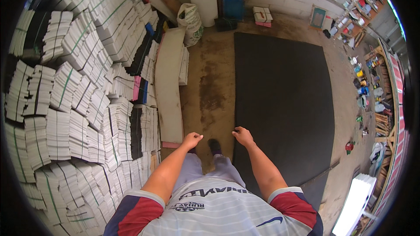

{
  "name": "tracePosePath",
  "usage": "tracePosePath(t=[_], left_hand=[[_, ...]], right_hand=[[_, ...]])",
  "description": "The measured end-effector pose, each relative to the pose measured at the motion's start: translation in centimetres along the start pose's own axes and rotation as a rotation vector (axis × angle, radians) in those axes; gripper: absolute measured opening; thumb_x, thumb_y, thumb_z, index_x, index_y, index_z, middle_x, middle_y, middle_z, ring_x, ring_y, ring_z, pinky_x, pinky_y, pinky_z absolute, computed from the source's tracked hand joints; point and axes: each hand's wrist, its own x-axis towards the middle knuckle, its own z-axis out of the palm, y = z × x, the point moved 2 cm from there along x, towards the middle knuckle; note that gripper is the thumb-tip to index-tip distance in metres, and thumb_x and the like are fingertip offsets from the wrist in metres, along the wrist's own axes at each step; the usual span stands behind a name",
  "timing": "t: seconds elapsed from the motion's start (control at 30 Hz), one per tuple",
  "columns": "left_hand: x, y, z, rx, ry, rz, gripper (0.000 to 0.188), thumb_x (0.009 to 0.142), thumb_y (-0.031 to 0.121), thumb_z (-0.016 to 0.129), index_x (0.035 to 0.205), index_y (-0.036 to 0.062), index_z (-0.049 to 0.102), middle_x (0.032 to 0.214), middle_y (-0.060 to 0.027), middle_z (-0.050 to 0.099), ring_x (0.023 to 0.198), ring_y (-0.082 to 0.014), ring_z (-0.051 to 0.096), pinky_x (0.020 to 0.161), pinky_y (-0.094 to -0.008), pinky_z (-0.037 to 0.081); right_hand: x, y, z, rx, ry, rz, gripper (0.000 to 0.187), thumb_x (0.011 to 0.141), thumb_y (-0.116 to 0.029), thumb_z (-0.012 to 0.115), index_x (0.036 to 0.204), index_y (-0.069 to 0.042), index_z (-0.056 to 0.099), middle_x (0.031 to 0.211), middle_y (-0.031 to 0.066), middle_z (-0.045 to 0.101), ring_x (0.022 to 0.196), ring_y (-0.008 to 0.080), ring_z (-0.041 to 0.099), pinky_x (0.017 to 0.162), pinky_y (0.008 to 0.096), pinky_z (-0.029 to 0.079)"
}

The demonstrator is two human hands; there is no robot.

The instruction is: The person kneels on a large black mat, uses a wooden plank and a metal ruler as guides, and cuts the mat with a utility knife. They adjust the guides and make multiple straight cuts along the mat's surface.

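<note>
Both my hands are held out in front of me over the floor, well apart from each other. My left hand [192, 140] has its fingers curled in, thumb toward the right, and I see nothing in it. It is just right of the near end of a long white sheet [168, 87]. My right hand [243, 136] is likewise curled, with no object showing in it. In the picture it overlaps the left edge of a large black sheet [282, 105] lying flat on the floor; whether it touches the sheet I cannot tell.
Tied bundles of white sheets [61, 135] are piled high along the left. A white sack [190, 24] stands by a pillar at the back. Cans and bottles [362, 83] line the right side. A thin bar [321, 172] crosses the black sheet's near right part, by a bright white panel [355, 203].
</note>
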Motion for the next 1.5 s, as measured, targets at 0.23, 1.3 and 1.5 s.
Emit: tracePosePath(t=[0.23, 1.3, 1.5], left_hand=[[1.9, 9.0, 1.3, 0.081, -0.089, 0.155, 0.052, 0.099, 0.047, 0.074, 0.127, 0.0031, 0.075, 0.123, -0.0165, 0.076, 0.114, -0.0293, 0.072, 0.099, -0.0409, 0.055], [49.0, 32.1, -21.6, -0.158, -0.299, 0.105, 0.056, 0.1, 0.051, 0.073, 0.122, -0.0001, 0.073, 0.112, -0.0124, 0.076, 0.093, -0.0227, 0.072, 0.08, -0.0363, 0.058], [60.1, 41.6, -21.1, 0.059, -0.302, 0.115, 0.056, 0.099, 0.052, 0.074, 0.119, -0.0008, 0.075, 0.107, -0.0148, 0.077, 0.095, -0.0245, 0.071, 0.084, -0.0405, 0.056]], right_hand=[[1.3, -1.3, -2.4, 0.088, 0.077, 0.016, 0.055, 0.097, -0.041, 0.071, 0.143, -0.011, 0.067, 0.133, 0.017, 0.074, 0.127, 0.0349, 0.068, 0.108, 0.0461, 0.054], [41.4, -27.3, -24.8, 0.233, 0.325, 0.035, 0.053, 0.098, -0.037, 0.074, 0.138, -0.004, 0.068, 0.116, 0.019, 0.078, 0.112, 0.0337, 0.075, 0.097, 0.0422, 0.057], [54.0, -26.8, -31.5, 0.242, 0.326, 0.065, 0.051, 0.099, -0.036, 0.073, 0.138, -0.003, 0.068, 0.112, 0.0183, 0.079, 0.113, 0.0328, 0.075, 0.097, 0.0434, 0.057]])
